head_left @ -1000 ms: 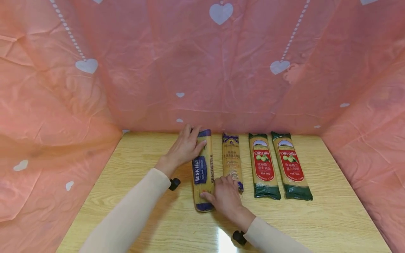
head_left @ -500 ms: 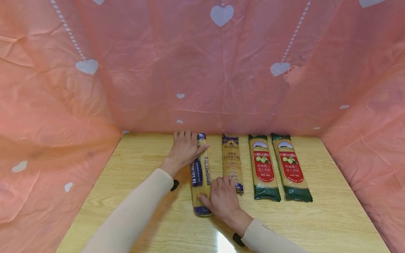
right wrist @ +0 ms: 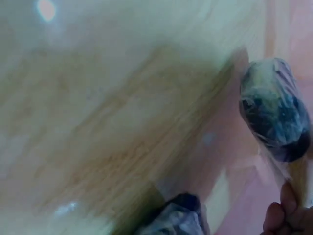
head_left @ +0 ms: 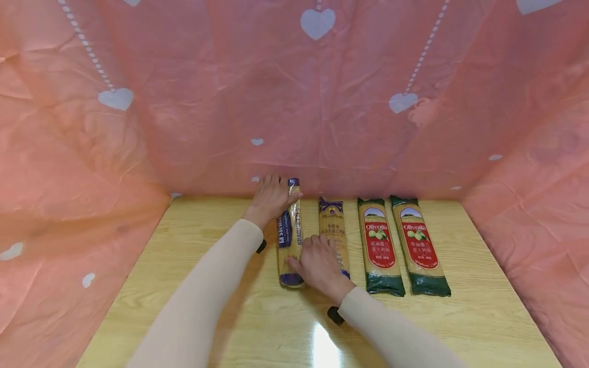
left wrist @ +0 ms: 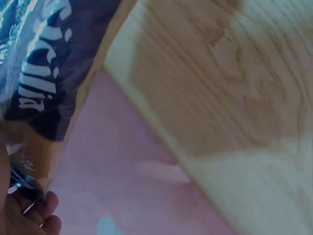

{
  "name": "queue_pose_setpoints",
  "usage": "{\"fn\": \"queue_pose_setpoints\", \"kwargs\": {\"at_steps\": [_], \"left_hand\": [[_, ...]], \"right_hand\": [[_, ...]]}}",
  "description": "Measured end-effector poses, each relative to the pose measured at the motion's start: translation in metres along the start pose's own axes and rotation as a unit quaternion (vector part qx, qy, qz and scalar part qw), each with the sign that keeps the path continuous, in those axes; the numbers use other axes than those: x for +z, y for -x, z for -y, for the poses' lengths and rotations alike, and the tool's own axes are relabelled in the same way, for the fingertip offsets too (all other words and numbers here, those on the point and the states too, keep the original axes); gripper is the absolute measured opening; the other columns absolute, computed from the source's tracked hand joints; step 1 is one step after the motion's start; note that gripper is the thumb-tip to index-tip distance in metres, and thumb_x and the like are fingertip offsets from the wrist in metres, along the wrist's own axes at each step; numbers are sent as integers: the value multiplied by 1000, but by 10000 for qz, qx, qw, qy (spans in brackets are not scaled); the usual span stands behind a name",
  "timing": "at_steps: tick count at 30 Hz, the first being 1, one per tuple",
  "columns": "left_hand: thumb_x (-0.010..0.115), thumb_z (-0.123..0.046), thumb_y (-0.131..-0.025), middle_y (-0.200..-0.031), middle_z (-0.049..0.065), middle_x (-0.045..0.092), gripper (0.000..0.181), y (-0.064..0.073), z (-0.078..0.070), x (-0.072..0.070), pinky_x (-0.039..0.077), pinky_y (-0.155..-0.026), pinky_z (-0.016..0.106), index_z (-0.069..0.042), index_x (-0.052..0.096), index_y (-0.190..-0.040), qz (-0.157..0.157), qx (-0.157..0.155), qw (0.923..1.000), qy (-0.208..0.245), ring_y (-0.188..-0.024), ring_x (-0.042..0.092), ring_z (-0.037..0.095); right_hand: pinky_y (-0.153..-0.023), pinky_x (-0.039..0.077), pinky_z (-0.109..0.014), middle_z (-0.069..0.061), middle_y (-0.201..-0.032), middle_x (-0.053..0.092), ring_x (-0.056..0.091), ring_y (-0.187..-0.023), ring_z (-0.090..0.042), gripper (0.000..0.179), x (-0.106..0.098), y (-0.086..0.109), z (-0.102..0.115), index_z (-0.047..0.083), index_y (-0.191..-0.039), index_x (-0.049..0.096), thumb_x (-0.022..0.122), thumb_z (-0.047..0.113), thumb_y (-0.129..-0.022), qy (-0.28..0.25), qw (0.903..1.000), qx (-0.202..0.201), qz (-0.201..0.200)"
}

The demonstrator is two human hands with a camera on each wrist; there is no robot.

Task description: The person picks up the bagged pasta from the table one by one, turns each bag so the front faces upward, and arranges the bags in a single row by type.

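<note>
A yellow spaghetti pack with purple ends and a "la sicilia" label [head_left: 290,250] is held between both hands, its far end overlapping the pink cloth above the table's back edge. My left hand [head_left: 269,199] grips that far end, thumb across the top. On the near end's right side, my right hand [head_left: 319,263] holds on with its thumb over the pack. The left wrist view shows the dark label [left wrist: 54,73] close up beside curled fingers [left wrist: 46,210]. In the right wrist view, the pack's shiny end [right wrist: 276,110] appears raised from the table.
A smaller purple-ended pasta pack [head_left: 332,220] lies just right, partly behind my right hand. Two green-ended Olivoila spaghetti packs [head_left: 380,240] lie farther right, slightly slanted. Pink cloth [head_left: 221,117] with hearts hangs behind and at both sides of the wooden table [head_left: 193,230].
Both hands have rolled the la sicilia pack onto its side, showing more of its edge, then moved it up and away from me. The other packs stay put.
</note>
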State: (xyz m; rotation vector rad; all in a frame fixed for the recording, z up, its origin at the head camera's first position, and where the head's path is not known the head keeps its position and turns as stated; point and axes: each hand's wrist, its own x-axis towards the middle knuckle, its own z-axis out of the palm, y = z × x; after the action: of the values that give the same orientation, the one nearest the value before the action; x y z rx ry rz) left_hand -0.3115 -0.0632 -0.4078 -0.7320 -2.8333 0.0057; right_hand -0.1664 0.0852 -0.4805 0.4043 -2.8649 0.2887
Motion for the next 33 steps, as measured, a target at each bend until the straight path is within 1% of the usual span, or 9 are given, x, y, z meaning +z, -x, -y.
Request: {"fn": "queue_pose_setpoints", "kwargs": {"at_steps": [3, 6, 12, 15, 18, 22, 27, 31, 33], "left_hand": [[43, -54, -112, -136, 28, 57, 73, -10, 0, 13, 35, -122, 53, 12, 51, -143, 301, -29, 9994, 150, -133, 51, 42], [44, -51, -113, -142, 30, 55, 73, -11, 3, 27, 33, -125, 51, 14, 46, -148, 527, -63, 9982, 271, -138, 49, 43], [47, -44, -113, -151, 34, 46, 73, -11, 4, 53, 32, -125, 51, 16, 37, -153, 805, -43, 9948, 619, -144, 44, 47], [44, -41, -114, -158, 34, 40, 70, -11, 3, 60, 33, -125, 50, 15, 34, -156, 1121, 55, 9900, 854, -148, 41, 46], [41, -42, -115, -165, 28, 34, 69, -8, -2, 62, 31, -127, 47, 10, 33, -159, 1487, 185, 9850, 857, -153, 38, 42], [40, -48, -114, -167, 21, 36, 68, 4, -8, 62, 29, -127, 51, 1, 39, -161, 1680, 202, 9839, 577, -154, 37, 38], [36, -53, -114, -170, 15, 34, 69, 26, -14, 61, 21, -129, 61, -7, 32, -166, 1764, 277, 9835, 293, -160, 29, 34], [33, -54, -113, -173, 12, 29, 71, 49, -17, 60, 15, -129, 63, -9, 27, -168, 1759, 332, 9834, 300, -162, 23, 30], [33, -55, -113, -174, 12, 28, 72, 62, -19, 58, 13, -129, 65, -8, 27, -168, 1776, 360, 9824, 443, -163, 22, 30]], "right_hand": [[-83, 40, -46, -12, -92, 64, 51, -92, -32, 60, 2, -7, -4, 3, -92, 67, 65, 62, -98, -101, 9986, 196, 476], [-86, 40, -48, -12, -93, 64, 52, -95, -32, 62, 6, -9, -2, 2, -93, 67, 62, 64, -99, -8, 9976, 229, 650], [-80, 36, -43, -8, -83, 56, 47, -87, -29, 61, 16, -7, 0, 4, -87, 65, 60, 64, -99, 378, 9979, 201, 492], [-76, 34, -41, -6, -78, 52, 45, -83, -29, 59, 19, -6, -1, 6, -81, 61, 59, 61, -101, 545, 9974, 166, 432], [-76, 34, -41, -6, -79, 52, 46, -84, -29, 59, 19, -6, -3, 6, -81, 62, 56, 60, -103, 753, 9961, 135, 444], [-78, 38, -42, -8, -84, 58, 51, -89, -30, 60, 20, -1, -3, 5, -85, 68, 55, 60, -105, 1007, 9946, 67, 261], [-90, 44, -48, -11, -96, 66, 57, -100, -33, 58, 19, 15, -4, 4, -91, 72, 56, 57, -105, 1109, 9934, -202, -196], [-103, 45, -56, -12, -112, 70, 60, -115, -34, 54, 15, 33, -5, 4, -108, 72, 62, 56, -102, 1122, 9901, -606, -581], [-109, 43, -60, -12, -123, 71, 60, -125, -34, 57, 12, 42, -6, 5, -120, 72, 62, 57, -102, 1190, 9881, -814, -536]]}}
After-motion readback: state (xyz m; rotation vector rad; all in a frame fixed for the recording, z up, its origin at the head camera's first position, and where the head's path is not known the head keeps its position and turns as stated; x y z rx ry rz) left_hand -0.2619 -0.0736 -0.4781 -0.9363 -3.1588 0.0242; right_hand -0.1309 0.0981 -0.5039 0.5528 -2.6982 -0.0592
